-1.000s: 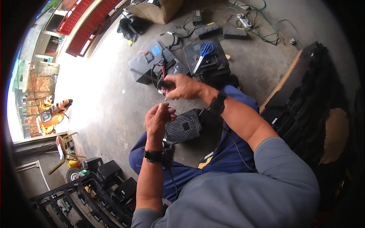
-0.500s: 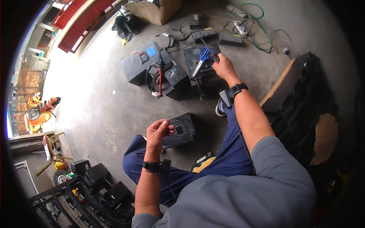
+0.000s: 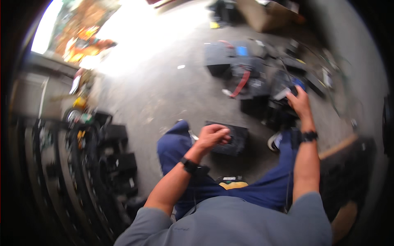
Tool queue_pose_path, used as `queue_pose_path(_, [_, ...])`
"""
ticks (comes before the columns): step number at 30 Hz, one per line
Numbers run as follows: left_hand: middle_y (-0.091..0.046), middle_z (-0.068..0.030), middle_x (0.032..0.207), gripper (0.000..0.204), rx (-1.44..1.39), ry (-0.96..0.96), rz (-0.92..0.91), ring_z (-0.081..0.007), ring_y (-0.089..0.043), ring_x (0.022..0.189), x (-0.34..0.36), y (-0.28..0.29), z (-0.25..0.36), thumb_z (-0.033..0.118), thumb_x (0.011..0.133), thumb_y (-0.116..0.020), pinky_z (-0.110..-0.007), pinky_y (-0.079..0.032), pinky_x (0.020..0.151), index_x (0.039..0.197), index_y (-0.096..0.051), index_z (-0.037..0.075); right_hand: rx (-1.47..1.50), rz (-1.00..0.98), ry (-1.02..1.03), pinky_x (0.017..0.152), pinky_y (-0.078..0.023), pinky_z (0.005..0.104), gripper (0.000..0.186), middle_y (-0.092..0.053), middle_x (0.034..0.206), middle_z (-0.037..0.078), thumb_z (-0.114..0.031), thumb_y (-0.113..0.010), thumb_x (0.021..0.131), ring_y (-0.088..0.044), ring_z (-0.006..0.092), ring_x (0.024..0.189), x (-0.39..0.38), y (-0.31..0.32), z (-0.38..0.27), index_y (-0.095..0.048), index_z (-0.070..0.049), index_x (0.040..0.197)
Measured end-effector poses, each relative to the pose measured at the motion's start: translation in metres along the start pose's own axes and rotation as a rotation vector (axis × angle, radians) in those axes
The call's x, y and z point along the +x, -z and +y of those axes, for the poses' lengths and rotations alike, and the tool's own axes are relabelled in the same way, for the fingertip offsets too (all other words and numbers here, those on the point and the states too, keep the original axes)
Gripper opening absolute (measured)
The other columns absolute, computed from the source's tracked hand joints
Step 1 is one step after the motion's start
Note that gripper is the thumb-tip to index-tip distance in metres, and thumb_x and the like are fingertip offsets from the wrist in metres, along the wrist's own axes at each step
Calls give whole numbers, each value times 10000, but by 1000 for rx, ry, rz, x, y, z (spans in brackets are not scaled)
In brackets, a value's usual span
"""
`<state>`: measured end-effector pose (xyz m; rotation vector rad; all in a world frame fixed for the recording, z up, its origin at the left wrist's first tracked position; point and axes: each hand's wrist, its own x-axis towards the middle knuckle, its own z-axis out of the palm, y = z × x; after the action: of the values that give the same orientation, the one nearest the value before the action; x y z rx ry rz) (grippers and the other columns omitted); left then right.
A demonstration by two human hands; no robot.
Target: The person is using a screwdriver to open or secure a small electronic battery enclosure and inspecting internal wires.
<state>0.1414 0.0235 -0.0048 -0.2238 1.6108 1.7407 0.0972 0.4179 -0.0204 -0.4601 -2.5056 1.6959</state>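
Note:
My right hand (image 3: pixel 300 99) grips a dark tool (image 3: pixel 293 88) with a thin shaft, over a black box with blue-handled scissors (image 3: pixel 281 94) on it; the view is blurred by motion. My left hand (image 3: pixel 213 135) is closed, fingers curled, above a black textured box (image 3: pixel 236 145) between my legs; what it holds, if anything, I cannot make out. Beyond, left of my right hand, stand black boxes (image 3: pixel 217 55) with a blue patch and a red-and-black cable (image 3: pixel 242 82).
Black frames (image 3: pixel 61 172) and boxes (image 3: pixel 123 164) lie at my left, a dark stack of panels (image 3: pixel 344 168) at my right. Chargers and cords (image 3: pixel 312 78) lie beyond my right hand, a cardboard box (image 3: pixel 262 16) at the back, an orange object (image 3: pixel 82 49) by the bright opening.
My right hand left the red-and-black cable and moved right to the box with scissors, where it took hold of a tool. My view has turned leftward.

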Motion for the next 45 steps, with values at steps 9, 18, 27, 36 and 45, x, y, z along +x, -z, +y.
queue_pose_path(9, [-714,-88,914,193,-70,-461,40,-140,-679,799,-58,-14,67,107,955,-640,-267,-561,732,1099,-654,-20,-30,-328,76,547,-458,269,233,-599,753,16,-184,-704,865,-558,95,591,-34,-40,-67,-607,-22,1001])
queue_pose_path(18, [-633,-241,1191,734,307,-1468,5,-247,-688,900,-156,-74,204,444,884,-693,-338,-570,738,1371,-456,-52,-59,-261,130,548,-487,294,280,-637,727,62,-193,-721,848,-591,129,567,-23,-44,-57,-605,8,1004])
queue_pose_path(27, [-640,-223,1145,659,380,-1566,30,-231,-682,875,-150,-85,222,397,892,-685,-325,-561,730,1331,-484,-52,12,-193,151,535,-476,292,263,-614,714,44,-186,-741,836,-574,118,562,-20,-41,-47,-608,-2,969])
queue_pose_path(36, [-647,-205,1098,585,446,-1713,30,-215,-676,851,-125,-79,244,349,900,-677,-311,-553,722,1291,-511,-52,-21,-181,151,564,-487,295,260,-646,743,61,-160,-730,835,-589,132,594,-27,-46,-59,-617,6,1000])
queue_pose_path(45, [-654,-187,1051,510,585,-1807,178,-199,-669,826,-123,-54,254,302,908,-669,-298,-545,714,1251,-538,-52,-104,-153,263,557,-493,277,256,-642,773,48,-145,-735,852,-584,99,614,-31,-43,-66,-597,11,1001])
